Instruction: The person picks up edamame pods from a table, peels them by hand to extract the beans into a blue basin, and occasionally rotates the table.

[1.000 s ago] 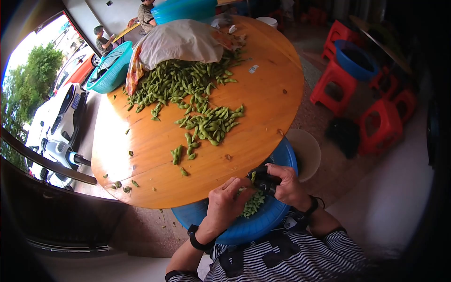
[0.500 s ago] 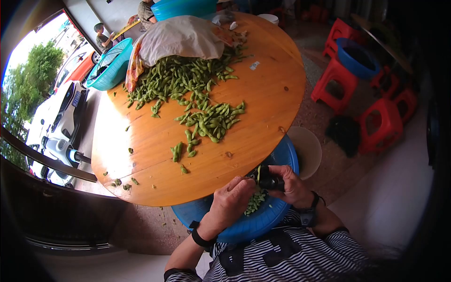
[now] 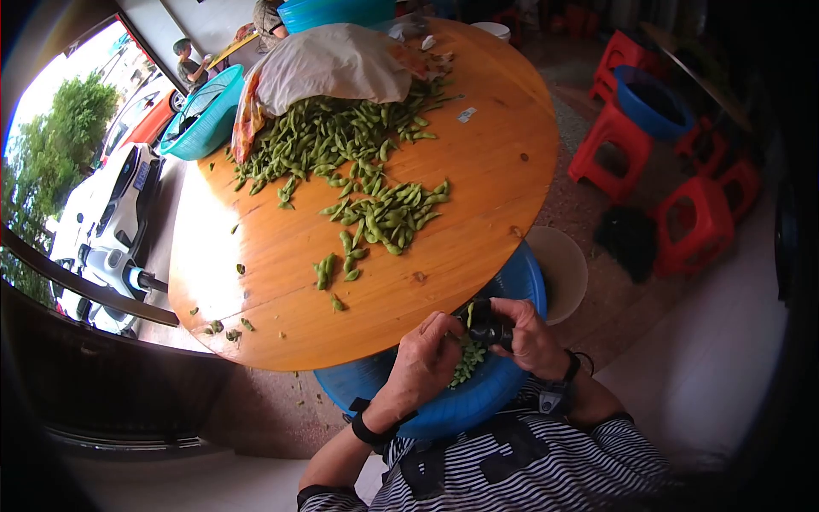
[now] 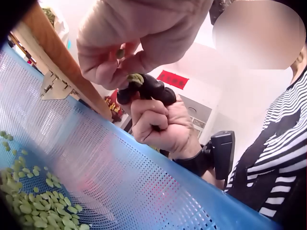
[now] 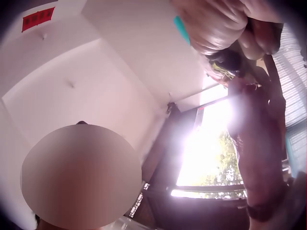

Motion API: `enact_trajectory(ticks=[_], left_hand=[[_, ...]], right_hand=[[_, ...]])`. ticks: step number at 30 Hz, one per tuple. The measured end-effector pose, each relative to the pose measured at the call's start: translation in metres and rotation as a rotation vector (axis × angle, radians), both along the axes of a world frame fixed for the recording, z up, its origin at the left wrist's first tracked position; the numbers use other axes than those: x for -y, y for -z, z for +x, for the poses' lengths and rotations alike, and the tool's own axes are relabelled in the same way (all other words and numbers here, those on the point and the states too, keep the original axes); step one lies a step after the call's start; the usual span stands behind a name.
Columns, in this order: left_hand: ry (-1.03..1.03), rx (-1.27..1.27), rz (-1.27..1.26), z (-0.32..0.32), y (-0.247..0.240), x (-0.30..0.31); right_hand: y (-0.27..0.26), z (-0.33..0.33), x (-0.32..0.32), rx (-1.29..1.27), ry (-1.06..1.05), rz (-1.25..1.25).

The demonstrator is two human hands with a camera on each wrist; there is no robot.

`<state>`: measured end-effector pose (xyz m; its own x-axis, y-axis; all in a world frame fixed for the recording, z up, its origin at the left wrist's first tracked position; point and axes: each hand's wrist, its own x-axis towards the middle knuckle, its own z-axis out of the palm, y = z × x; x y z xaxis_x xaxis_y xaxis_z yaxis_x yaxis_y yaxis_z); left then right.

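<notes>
Above the blue basket [image 3: 409, 401], the left hand [image 3: 424, 363] is beside the right hand [image 3: 531, 341]. In the left wrist view, the left hand [image 4: 144, 33] has curled fingers with a small green bean [image 4: 120, 53] between them. Black coverings [image 4: 152, 89] are on fingers of the right hand [image 4: 163, 125], which pinches a green pod [image 4: 135, 79]. The left fingertips are close to that pod; whether they touch it is unclear. Shelled green beans [image 4: 43, 208] lie in the basket below. In the right wrist view, the hands overlap and the pod is partly hidden.
Green pods [image 3: 328, 136] are heaped under a pale cloth [image 3: 333, 68] on the round wooden table [image 3: 486, 171]. A teal basket [image 3: 213, 124] stands at its far left. Right of the table are a pale bucket [image 3: 567, 277] and red stools [image 3: 610, 158].
The left hand has shifted slightly away from the black finger coverings since the last view. The right hand still holds a pod upright. The head view has shifted a little.
</notes>
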<state>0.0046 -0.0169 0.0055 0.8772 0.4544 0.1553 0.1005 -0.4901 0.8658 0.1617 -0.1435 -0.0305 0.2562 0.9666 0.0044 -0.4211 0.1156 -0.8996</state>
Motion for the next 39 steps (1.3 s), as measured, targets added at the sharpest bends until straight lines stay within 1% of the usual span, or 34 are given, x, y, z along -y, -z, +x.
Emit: enact_trajectory(ticks=[3, 5, 7, 9, 11, 13, 15, 16, 18, 20, 22, 24, 26, 27, 28, 29, 30, 32, 33, 35, 39], left_hand=[[0.019, 0.025, -0.015, 0.001, -0.001, -0.001], [0.046, 0.026, 0.002, 0.002, 0.001, -0.002], [0.07, 0.035, 0.024, 0.0, 0.014, -0.007], [0.099, 0.043, 0.046, -0.003, 0.019, -0.009], [0.144, 0.065, 0.081, -0.003, 0.014, -0.01], [0.116, 0.04, 0.096, -0.003, 0.009, -0.003], [0.084, 0.015, 0.112, -0.003, 0.007, 0.002], [0.096, -0.001, 0.134, -0.004, 0.006, 0.003], [0.11, -0.016, 0.155, -0.004, 0.008, 0.002], [0.177, -0.05, 0.195, -0.006, 0.016, -0.005], [0.18, -0.059, 0.224, -0.005, 0.016, -0.004], [0.172, -0.073, 0.256, -0.01, 0.013, -0.005], [0.186, -0.229, 0.298, -0.019, 0.002, -0.002], [0.133, -0.233, 0.185, -0.024, -0.008, -0.005], [0.126, -0.235, 0.188, -0.03, -0.012, -0.013], [-0.042, -0.155, 0.216, -0.037, -0.015, -0.022], [-0.208, -0.071, 0.243, -0.042, -0.017, -0.033], [-0.486, -0.116, 0.349, -0.05, -0.014, -0.057], [-0.489, -0.115, 0.351, -0.053, -0.012, -0.068], [-0.607, -0.239, 0.537, -0.057, -0.008, -0.083], [-0.605, -0.232, 0.63, -0.06, 0.007, -0.094]], right_hand=[[-0.001, -0.001, -0.001, -0.003, 0.051, -0.005], [-0.005, 0.001, 0.0, -0.015, 0.047, -0.026], [-0.009, 0.004, 0.0, -0.029, 0.041, -0.046], [-0.01, 0.006, 0.001, -0.002, 0.005, -0.124], [-0.008, 0.008, 0.001, 0.01, 0.024, -0.087], [-0.007, 0.01, 0.003, 0.022, 0.041, -0.051], [-0.008, 0.012, 0.004, 0.125, 0.074, -0.025], [-0.012, 0.011, 0.003, 0.124, 0.074, -0.025], [-0.025, 0.008, 0.001, 0.318, 0.111, -0.133], [-0.024, 0.008, 0.003, 0.325, 0.099, -0.132], [-0.026, 0.01, 0.006, 0.328, 0.08, -0.124], [-0.035, 0.018, 0.016, 0.275, 0.138, -0.215], [-0.042, 0.036, 0.033, 0.258, 0.221, -0.133], [-0.047, 0.043, 0.04, 0.222, 0.324, -0.134], [-0.036, 0.063, 0.051, 0.426, 0.361, -0.078], [-0.045, 0.07, 0.05, 0.779, 0.518, -0.353], [-0.019, 0.088, 0.061, 0.968, 0.543, -0.32], [-0.024, 0.093, 0.066, 1.274, 0.512, -0.638], [-0.021, 0.097, 0.068, 1.275, 0.511, -0.634], [-0.011, 0.102, 0.069, 1.42, 0.539, -0.651], [-0.012, 0.102, 0.062, 1.479, 0.548, -0.598]])
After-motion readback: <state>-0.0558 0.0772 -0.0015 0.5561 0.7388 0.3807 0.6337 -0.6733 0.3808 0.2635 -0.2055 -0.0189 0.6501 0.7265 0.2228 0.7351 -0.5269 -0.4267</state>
